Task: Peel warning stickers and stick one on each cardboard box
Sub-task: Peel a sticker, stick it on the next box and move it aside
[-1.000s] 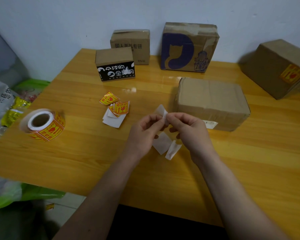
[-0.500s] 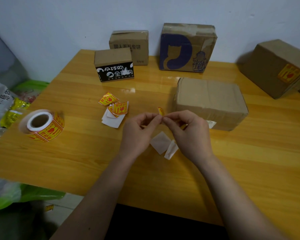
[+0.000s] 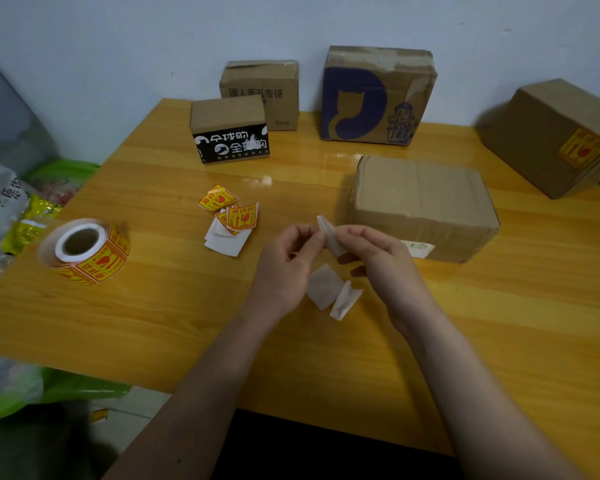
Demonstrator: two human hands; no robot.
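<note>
Centre of frame: left hand (image 3: 284,261) and right hand (image 3: 378,261) together, both pinching one white sticker piece (image 3: 329,233) (printed face not visible) above the wooden table (image 3: 499,341). Just behind, upper right of centre: plain cardboard box (image 3: 423,206). Below the hands: white backing scraps (image 3: 331,292). Left edge: sticker roll (image 3: 87,251). Left of centre: loose stickers (image 3: 232,213).

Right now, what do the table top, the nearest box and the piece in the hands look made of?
Table top: wood or wood-look laminate, glossy, with grain lines and reflections. Nearest box: matte brown cardboard, creased, dented edges. Piece pinched between left hand and right hand: thin whitish paper, probably sticker backing; it bends easily.
</note>
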